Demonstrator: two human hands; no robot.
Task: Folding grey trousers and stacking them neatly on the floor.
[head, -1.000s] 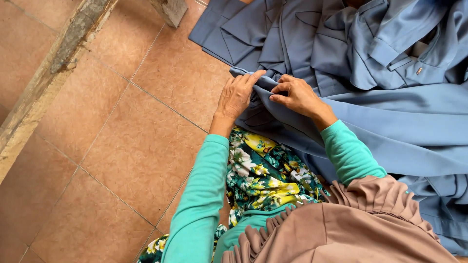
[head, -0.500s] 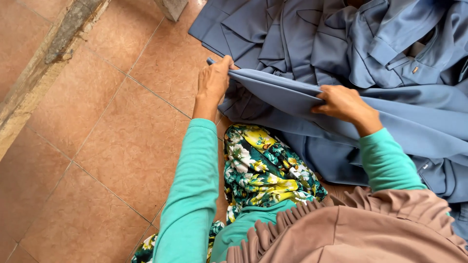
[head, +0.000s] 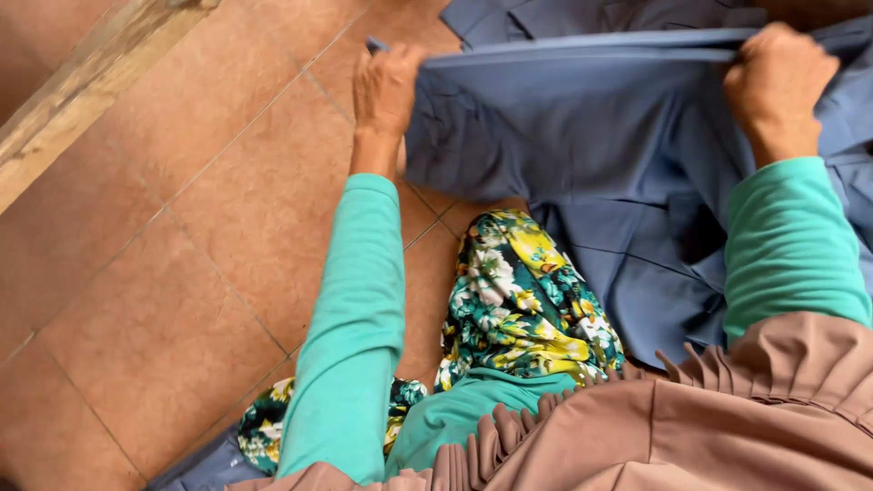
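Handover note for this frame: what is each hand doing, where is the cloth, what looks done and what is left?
Left hand: shut on one end of the blue garment's top edge.
Right hand: shut on the other end, so the edge is pulled taut between them.
The garment hangs down toward the floral-clad lap; more blue clothing lies behind on the tiled floor.
Done: garment lifted and spread.
Left: it is not yet folded or laid down.

floor: terracotta tiles (head: 182, 273) w/ grey grout | top left: worn wooden beam (head: 82, 91), diagonal | centre: floral cloth (head: 518, 300), green-yellow-white | bottom: pleated brown fabric (head: 691, 427)
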